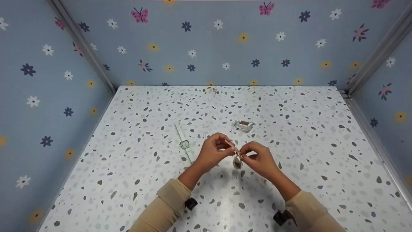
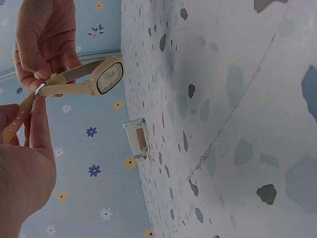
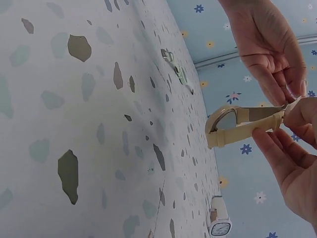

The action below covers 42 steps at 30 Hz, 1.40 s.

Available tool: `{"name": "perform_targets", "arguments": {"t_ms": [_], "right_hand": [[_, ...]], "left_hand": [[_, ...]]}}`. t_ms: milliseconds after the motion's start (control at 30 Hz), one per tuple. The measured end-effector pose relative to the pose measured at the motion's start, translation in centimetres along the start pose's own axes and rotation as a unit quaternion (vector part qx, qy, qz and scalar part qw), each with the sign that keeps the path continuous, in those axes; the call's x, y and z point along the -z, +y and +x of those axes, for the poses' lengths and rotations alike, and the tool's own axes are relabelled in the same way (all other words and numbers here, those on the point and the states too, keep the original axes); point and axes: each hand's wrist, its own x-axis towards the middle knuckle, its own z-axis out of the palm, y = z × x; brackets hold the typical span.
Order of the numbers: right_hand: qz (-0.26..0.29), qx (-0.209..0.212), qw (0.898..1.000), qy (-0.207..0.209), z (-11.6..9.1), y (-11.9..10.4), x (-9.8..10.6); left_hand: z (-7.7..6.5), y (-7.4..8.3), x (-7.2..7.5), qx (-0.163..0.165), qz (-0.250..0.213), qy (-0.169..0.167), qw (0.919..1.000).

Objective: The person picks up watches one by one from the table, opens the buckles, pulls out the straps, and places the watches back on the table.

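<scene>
Both hands hold a beige wristwatch point(image 1: 237, 163) above the table, its dial hanging below the fingers. My left hand point(image 1: 213, 152) pinches the holed end of the strap point(image 2: 19, 118), which sticks out past the metal buckle point(image 2: 39, 89). At the buckle, my right hand point(image 1: 261, 158) pinches the band between thumb and fingers. The strap forms a loop, with the rounded dial point(image 2: 109, 78) at its far end in the left wrist view. From the right wrist view the back of the watch case point(image 3: 224, 121) shows, and fingertips partly hide the buckle.
A pale green watch point(image 1: 185, 144) lies stretched out left of the hands. Beyond them, a white watch point(image 1: 244, 125) stands on its side with its band looped. Flower-patterned walls point(image 1: 206, 42) enclose the speckled table point(image 1: 128, 180) at the back and sides.
</scene>
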Motion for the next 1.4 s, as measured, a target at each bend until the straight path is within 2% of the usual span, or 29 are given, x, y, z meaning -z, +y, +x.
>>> {"name": "perform_targets", "arguments": {"t_ms": [200,433,700,900,1000,1133,1233,1400], "right_hand": [[-0.001,0.014,1.0,-0.001,-0.1,0.2,0.2],[0.035,0.013,0.999,-0.012,-0.6,1.1,0.4],[0.07,-0.007,0.997,-0.012,-1.2,1.7,0.6],[0.11,-0.049,0.993,-0.007,-1.4,2.4,0.8],[0.131,-0.068,0.989,-0.001,-1.5,3.7,0.7],[0.15,-0.077,0.986,-0.008,-1.7,5.4,0.4],[0.168,-0.078,0.983,-0.015,-1.7,5.9,0.3],[0.162,-0.074,0.984,-0.018,-1.6,4.0,0.5]], "left_hand": [[0.1,0.0,0.3,-0.01,-0.014,0.006,0.9998],[0.2,0.3,0.4,-0.008,-0.048,0.027,0.9984],[0.3,0.9,0.5,-0.003,-0.067,0.031,0.9973],[0.3,1.1,0.4,-0.007,-0.068,0.029,0.9972],[0.3,1.2,0.5,-0.009,-0.076,0.028,0.9967],[0.4,1.5,0.5,-0.014,-0.09,0.031,0.9954],[0.4,1.7,0.5,-0.015,-0.101,0.033,0.9942],[0.3,1.7,0.4,-0.017,-0.115,0.029,0.9928]]}}
